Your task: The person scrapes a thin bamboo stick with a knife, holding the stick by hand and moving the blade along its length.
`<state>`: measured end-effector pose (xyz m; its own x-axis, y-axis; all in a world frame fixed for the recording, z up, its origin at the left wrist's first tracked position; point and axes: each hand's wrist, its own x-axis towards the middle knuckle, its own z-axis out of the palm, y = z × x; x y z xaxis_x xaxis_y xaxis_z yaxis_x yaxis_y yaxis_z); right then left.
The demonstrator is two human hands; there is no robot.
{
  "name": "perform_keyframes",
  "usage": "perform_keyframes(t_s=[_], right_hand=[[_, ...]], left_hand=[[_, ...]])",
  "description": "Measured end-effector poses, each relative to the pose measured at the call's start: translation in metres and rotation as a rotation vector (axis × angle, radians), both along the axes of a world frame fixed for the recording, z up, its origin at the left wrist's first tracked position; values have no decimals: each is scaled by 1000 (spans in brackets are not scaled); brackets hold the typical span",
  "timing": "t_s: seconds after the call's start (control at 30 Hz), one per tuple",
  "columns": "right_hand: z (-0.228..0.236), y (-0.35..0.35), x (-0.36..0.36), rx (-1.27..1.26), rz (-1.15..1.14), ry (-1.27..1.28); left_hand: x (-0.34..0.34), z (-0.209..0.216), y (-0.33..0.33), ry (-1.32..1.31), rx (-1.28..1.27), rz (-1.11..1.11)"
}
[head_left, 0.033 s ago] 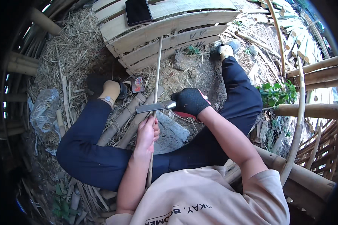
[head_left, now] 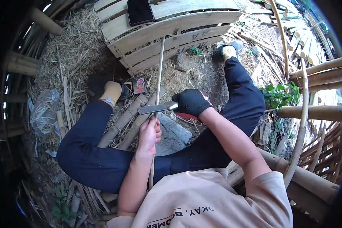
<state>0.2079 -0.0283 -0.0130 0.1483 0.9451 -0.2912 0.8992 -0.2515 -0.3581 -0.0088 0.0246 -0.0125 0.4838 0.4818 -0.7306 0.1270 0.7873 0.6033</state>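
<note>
My bare left hand is closed around a long, thin bamboo strip, just below the blade. The strip runs from near my lap up toward the wooden crate. In a black and red glove, my right hand grips a knife with a broad, flat, blunt-ended blade; its handle is mostly hidden in the fist. The blade lies crosswise over the strip, right above my left fingers. Below the hands, a grey stone rests on the ground between my legs.
A slatted wooden crate stands ahead, with a black phone on top. Bamboo pieces lie by my left leg, near a crumpled plastic bag. Cut bamboo poles are piled at far right; a bamboo rail stands nearer.
</note>
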Motion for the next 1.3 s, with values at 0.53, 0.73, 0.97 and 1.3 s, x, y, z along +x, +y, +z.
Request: perform_keyframes(t_s=[0.53, 0.73, 0.97, 1.3], right_hand=[[-23, 27, 49, 41, -289, -87], [-24, 32, 48, 71, -421, -11], [-19, 15, 85, 111, -569, 55], [3, 2, 21, 16, -67, 182]], left_hand=[[2, 0, -14, 85, 169, -52], [-5, 3, -8, 100, 166, -65], [-6, 0, -12, 76, 146, -77], [2, 7, -6, 70, 99, -35]])
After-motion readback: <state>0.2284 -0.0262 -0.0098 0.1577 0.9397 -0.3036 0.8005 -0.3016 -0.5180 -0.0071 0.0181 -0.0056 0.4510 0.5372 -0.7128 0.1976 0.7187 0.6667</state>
